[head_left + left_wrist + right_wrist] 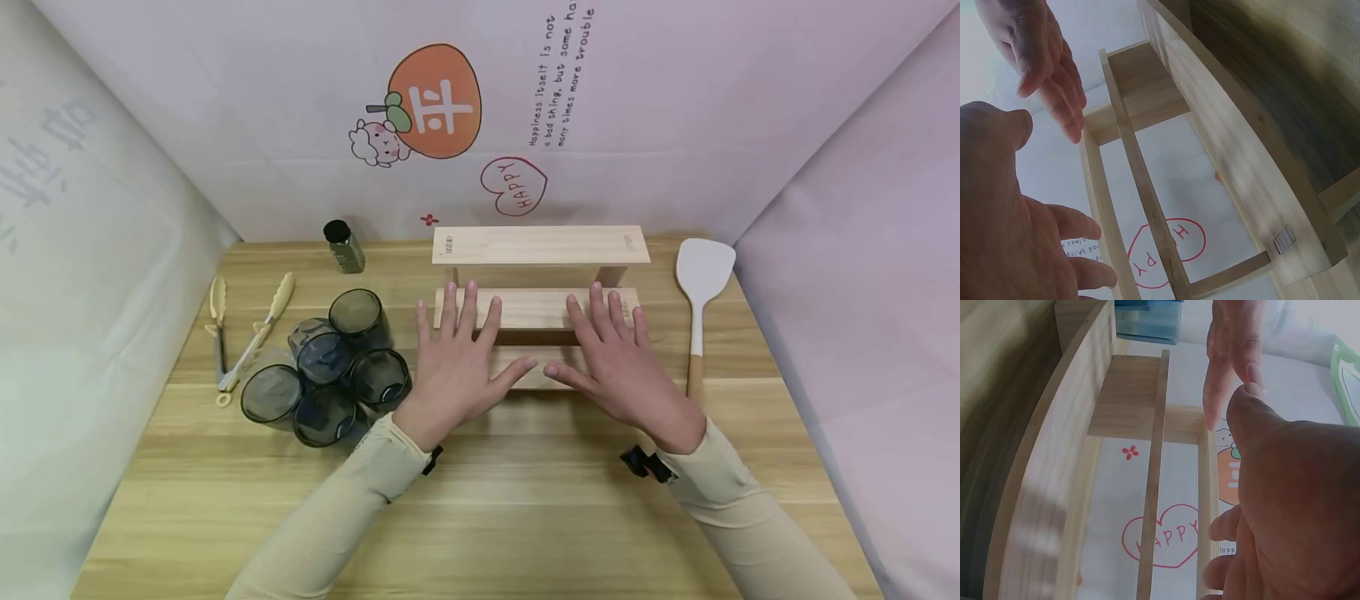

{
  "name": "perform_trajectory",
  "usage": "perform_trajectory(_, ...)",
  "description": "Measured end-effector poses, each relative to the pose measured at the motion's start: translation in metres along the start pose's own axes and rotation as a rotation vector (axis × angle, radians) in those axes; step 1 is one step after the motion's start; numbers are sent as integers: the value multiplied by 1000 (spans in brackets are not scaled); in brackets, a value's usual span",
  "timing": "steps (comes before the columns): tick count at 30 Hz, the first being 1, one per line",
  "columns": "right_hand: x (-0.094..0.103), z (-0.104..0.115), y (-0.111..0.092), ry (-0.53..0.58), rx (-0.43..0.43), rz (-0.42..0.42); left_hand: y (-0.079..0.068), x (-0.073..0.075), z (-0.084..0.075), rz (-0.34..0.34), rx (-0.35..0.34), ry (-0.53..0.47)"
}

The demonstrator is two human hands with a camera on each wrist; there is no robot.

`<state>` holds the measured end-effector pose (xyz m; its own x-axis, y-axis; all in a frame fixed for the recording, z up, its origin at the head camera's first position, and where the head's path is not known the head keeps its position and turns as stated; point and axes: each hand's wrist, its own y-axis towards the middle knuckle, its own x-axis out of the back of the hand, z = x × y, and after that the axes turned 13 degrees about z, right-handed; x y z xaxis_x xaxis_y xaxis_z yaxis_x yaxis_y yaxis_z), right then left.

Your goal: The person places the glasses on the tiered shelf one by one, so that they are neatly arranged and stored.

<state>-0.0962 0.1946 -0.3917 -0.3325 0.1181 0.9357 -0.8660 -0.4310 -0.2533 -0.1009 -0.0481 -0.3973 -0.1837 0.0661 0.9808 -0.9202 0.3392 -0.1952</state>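
A pale wooden tiered rack (540,244) stands before the back wall, its plank-like steps descending toward me. Above its lower steps is my left hand (457,367), palm down, fingers spread and straight. My right hand (622,367) mirrors it over the other half, the two thumbs pointing at each other with a small gap. Neither hand grips anything. From the left wrist view, the rack's boards (1229,137) and open frame show beside the palm. In the right wrist view, the fingers of the right hand (1310,500) overlap the edge of the frame.
Several dark tinted glasses (326,362) cluster left of the rack. Farther left lie tongs (251,346) with cream tips. A black-capped jar (345,247) stands at the back. On the right lies a white spatula (703,271) with a wooden handle. White printed cloth (637,125) walls the table.
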Motion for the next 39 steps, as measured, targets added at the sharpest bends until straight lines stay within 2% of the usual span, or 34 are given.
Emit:
perform_trajectory(5,-1,-2,0,24,27,-27,0,-1,-1,15,-4,-5)
perform_trajectory(7,0,-4,-1,78,66,-65,0,-1,-1,21,-6,-10)
perform_trajectory(10,0,-8,-4,214,133,-151,-2,-3,0,13,-21,-28)
perform_trajectory(14,-10,-22,-9,483,174,-264,-10,-4,6,-48,-61,-89)
perform_trajectory(17,-25,-37,-15,657,144,-336,-19,-4,14,-118,-97,-160)
perform_trajectory(20,-41,-49,-22,785,92,-381,-33,-4,27,-195,-122,-213)
perform_trajectory(23,-52,-57,-27,891,24,-385,-49,-6,44,-259,-115,-249)
perform_trajectory(26,-62,-65,-26,958,-45,-361,-65,-9,62,-289,-79,-274)
perform_trajectory(28,-69,-73,-23,990,-82,-351,-74,-11,72,-286,-51,-283)
perform_trajectory(32,-80,-83,-18,1046,-137,-342,-84,-16,85,-234,-18,-274)
perform_trajectory(36,-87,-86,-16,1103,-212,-292,-90,-20,93,-186,-23,-238)
perform_trajectory(39,-90,-85,-14,1172,-247,-248,-93,-23,97,-182,-16,-233)
